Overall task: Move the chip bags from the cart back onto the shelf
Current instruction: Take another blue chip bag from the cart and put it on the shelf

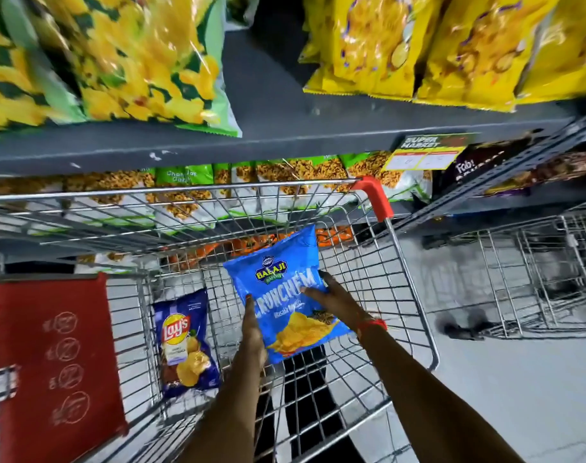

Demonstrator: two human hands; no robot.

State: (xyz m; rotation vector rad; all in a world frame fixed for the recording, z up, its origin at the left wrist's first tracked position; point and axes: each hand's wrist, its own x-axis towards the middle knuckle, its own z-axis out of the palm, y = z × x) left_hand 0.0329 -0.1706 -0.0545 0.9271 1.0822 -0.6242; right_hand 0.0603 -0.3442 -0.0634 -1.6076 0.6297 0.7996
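Note:
A light blue Balaji Crunchem chip bag (283,289) is held above the wire cart (378,275). My left hand (254,332) grips its lower left edge from beneath. My right hand (335,300) presses on its right side, fingers spread over the front. A dark blue Lay's chip bag (184,342) lies flat on the cart's floor to the left. The grey shelf (268,105) runs across the top, with an open gap between green-yellow bags (118,58) and yellow bags (418,48).
A red child-seat flap (51,355) covers the cart's left end; a red corner guard (373,197) caps the far right corner. A second wire cart (518,279) stands at right. Green snack bags (285,182) fill the lower shelf behind the cart. A price tag (425,152) hangs on the shelf edge.

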